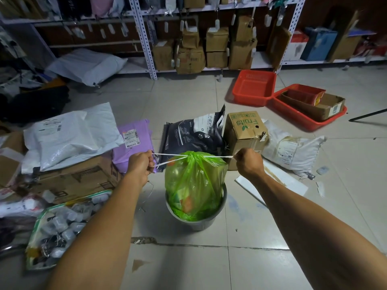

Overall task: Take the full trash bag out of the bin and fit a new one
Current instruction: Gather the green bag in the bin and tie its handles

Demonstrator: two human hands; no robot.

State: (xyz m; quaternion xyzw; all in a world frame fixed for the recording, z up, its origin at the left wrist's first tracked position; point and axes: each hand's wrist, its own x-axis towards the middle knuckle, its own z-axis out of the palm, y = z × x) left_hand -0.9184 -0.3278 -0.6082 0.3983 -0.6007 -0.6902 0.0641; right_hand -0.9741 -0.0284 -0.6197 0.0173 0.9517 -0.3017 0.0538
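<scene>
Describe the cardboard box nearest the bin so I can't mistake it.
Start at the grey bin holding the green bag. Just behind it to the right stands a brown box. Unlike the other boxes, its top reads "Fruits" in green.

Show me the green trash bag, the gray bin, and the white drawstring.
green trash bag [193, 185], head view, middle of its bulging side
gray bin [196, 223], head view, front wall
white drawstring [167, 155], head view, left strand

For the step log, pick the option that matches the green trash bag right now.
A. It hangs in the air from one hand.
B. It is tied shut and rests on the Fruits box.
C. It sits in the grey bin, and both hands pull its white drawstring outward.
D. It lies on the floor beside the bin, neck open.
C: the green trash bag sits in the grey bin, its neck cinched, while the left hand and right hand each pull the white drawstring sideways.
</scene>
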